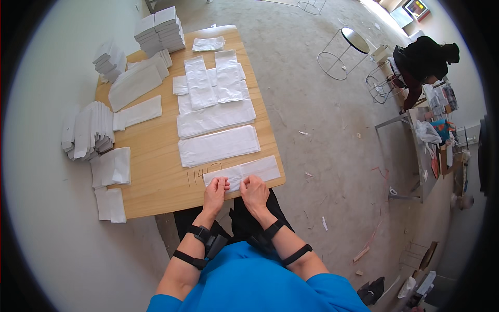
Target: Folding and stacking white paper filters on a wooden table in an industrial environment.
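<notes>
left hand (214,193) and right hand (254,193), curled nearly closed, pinch the near edge of 1 white strip (262,167).

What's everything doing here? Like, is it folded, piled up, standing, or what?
Near white strip: lying flat on the wooden table
Left hand: fingers curled at the strip, grip unclear
Right hand: fingers bent at the strip, grip unclear
Tall white stack at the back: piled up
Black straps: wrapped around both forearms
Round-topped stool: standing upright
Other person: bent forward
</notes>
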`<state>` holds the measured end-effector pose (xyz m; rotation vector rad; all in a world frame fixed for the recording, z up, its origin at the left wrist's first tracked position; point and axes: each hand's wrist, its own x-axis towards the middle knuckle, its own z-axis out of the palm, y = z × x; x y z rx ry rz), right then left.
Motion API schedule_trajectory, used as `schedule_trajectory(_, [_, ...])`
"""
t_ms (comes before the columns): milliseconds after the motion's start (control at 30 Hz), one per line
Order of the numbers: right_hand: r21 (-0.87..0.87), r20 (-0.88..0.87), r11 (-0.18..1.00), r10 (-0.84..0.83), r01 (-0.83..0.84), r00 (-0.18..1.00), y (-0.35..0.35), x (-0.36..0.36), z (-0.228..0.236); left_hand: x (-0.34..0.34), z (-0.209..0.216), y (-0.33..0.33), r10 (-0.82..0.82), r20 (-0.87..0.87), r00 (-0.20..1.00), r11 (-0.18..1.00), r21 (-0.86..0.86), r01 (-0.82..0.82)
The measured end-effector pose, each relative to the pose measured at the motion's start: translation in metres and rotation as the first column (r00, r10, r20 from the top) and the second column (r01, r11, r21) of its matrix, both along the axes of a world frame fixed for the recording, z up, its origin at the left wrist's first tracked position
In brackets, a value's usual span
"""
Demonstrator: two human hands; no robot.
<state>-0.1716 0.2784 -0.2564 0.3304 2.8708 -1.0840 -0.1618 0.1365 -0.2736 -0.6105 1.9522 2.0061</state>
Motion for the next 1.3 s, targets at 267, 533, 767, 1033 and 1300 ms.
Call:
schedule_trajectory(267, [-0.104, -0.328, 0.973, 0.162, -0.206, 0.931, -0.023, 0.012, 0.026, 0.001, 0.007, 0.000, 0.068, 0.026, 0.997, 0.995, 0.076, -0.070])
schedule_trajectory(533, [-0.221, -0.400, 0.920, 0.216, -0.323, 0.891, -0.020, 0.010, 0.028, 0.017, 0.013, -0.049, 0.278, 0.057, 0.959, 0.957, 0.064, -0.282])
schedule_trajectory(767, [-0.002, -0.395, 0.957, 0.265, -0.289, 0.880, 0.006, -0.001, 0.013, 0.034, 0.025, -0.125, 0.271, 0.121, 0.955, 0.961, -0.087, -0.262])
schedule_trajectory(1033, [0.235, -0.345, 0.912, 0.403, -0.337, 0.848, 0.027, -0.003, 0.000, 0.043, 0.013, -0.141, 0.337, 0.105, 0.936, 0.940, -0.095, -0.328])
schedule_trajectory(1300, [0.324, -0.289, 0.864, 0.478, -0.386, 0.829, 0.042, 0.000, -0.014, 0.045, 0.009, -0.137, 0.321, 0.069, 0.945, 0.940, -0.149, -0.308])
